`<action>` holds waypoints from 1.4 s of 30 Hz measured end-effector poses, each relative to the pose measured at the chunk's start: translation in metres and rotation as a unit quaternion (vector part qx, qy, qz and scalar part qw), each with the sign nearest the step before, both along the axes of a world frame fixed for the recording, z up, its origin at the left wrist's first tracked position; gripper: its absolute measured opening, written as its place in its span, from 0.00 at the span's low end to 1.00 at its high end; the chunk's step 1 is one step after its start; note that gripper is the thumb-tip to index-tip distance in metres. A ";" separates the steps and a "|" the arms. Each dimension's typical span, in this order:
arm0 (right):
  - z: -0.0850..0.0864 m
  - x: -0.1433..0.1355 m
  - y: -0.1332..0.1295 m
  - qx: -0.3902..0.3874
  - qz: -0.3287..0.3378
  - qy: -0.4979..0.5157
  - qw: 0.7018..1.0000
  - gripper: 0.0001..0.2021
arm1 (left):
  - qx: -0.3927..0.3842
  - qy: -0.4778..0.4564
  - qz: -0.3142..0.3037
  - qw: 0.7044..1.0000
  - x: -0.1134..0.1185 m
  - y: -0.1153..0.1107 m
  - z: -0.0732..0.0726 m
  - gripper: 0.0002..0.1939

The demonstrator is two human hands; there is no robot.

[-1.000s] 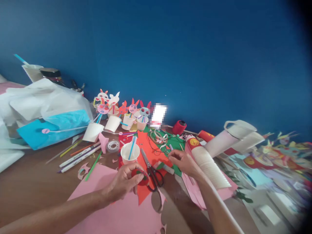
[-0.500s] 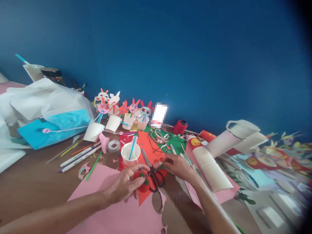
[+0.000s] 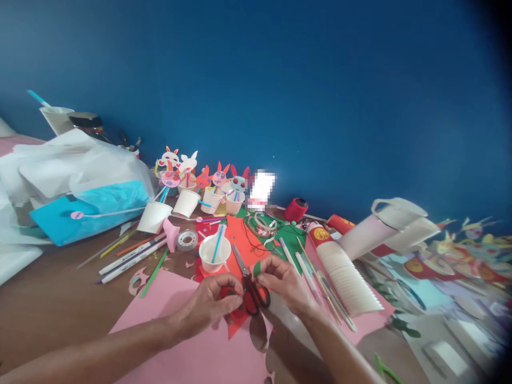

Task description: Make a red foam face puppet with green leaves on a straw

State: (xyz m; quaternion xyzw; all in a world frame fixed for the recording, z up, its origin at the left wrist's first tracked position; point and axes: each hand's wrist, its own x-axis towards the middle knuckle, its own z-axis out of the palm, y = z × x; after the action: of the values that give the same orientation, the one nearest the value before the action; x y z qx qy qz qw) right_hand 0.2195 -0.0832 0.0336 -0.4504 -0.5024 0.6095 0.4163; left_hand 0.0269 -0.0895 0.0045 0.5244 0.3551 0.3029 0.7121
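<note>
My left hand (image 3: 214, 301) is closed in a pinch over the pink sheet (image 3: 180, 341); what sits between its fingertips is mostly hidden, with a bit of dark green showing. Small green paper piece (image 3: 257, 268) stands up between the thumb and finger of my right hand (image 3: 280, 280). Black-handled scissors (image 3: 250, 288) lie between the two hands on red-orange paper (image 3: 240, 240), blades pointing away. Just beyond my left hand is a white paper cup (image 3: 208, 253) with a blue straw in it.
Paper animal faces on straws stand in cups (image 3: 213, 200) at the back. Tape (image 3: 186, 240) and markers (image 3: 128, 261) lie left. On the right are stacked cups (image 3: 348, 274) and a white pitcher (image 3: 368, 232). A plastic bag (image 3: 72, 165) sits far left.
My right hand has moved left and nearer my left hand, with a green piece now showing at its fingertips. The left fingers have closed more, hiding most of their small piece.
</note>
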 end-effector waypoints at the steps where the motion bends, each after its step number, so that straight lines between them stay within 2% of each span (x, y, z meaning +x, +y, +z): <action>1: -0.001 -0.003 -0.002 -0.003 -0.001 0.007 1.000 0.09 | -0.006 -0.011 0.001 1.000 0.000 0.000 0.000 0.11; 6: -0.006 -0.010 -0.003 -0.015 0.001 0.007 1.000 0.08 | -0.029 -0.069 -0.004 0.997 0.000 -0.002 0.003 0.11; 14: -0.007 -0.008 -0.006 0.039 0.001 -0.069 0.997 0.05 | -0.134 -0.105 -0.030 0.985 0.001 -0.005 0.007 0.07; 19: -0.005 -0.009 -0.009 0.091 -0.002 -0.158 0.983 0.02 | -0.099 -0.064 0.001 0.993 0.002 -0.006 0.008 0.14; 22: -0.005 -0.011 -0.011 0.100 -0.011 -0.174 0.980 0.02 | -0.077 -0.033 0.029 0.996 0.003 -0.006 0.010 0.10; 29: -0.010 -0.017 -0.013 0.097 -0.018 -0.206 0.974 0.02 | -0.051 -0.001 0.048 0.998 0.003 -0.006 0.016 0.08; 34: -0.005 -0.023 -0.021 0.149 0.001 -0.261 0.954 0.04 | -0.020 0.027 0.064 0.997 0.004 -0.005 0.019 0.09; 37: -0.001 -0.025 -0.023 0.155 0.016 -0.265 0.952 0.04 | -0.028 0.039 0.078 0.996 0.004 -0.004 0.018 0.10; 40: 0.002 -0.015 -0.015 0.132 0.032 -0.242 0.961 0.05 | -0.039 0.056 0.101 0.993 0.005 -0.004 0.019 0.10; 42: 0.002 0.000 -0.003 0.134 -0.012 -0.228 0.964 0.06 | -0.039 0.061 0.107 0.992 0.006 -0.004 0.021 0.09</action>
State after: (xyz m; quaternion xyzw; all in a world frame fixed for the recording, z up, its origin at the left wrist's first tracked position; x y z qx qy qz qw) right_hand 0.2197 -0.0860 0.0357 -0.5234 -0.6555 0.4127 0.3551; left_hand 0.0326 -0.0938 0.0254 0.4725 0.4638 0.3310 0.6723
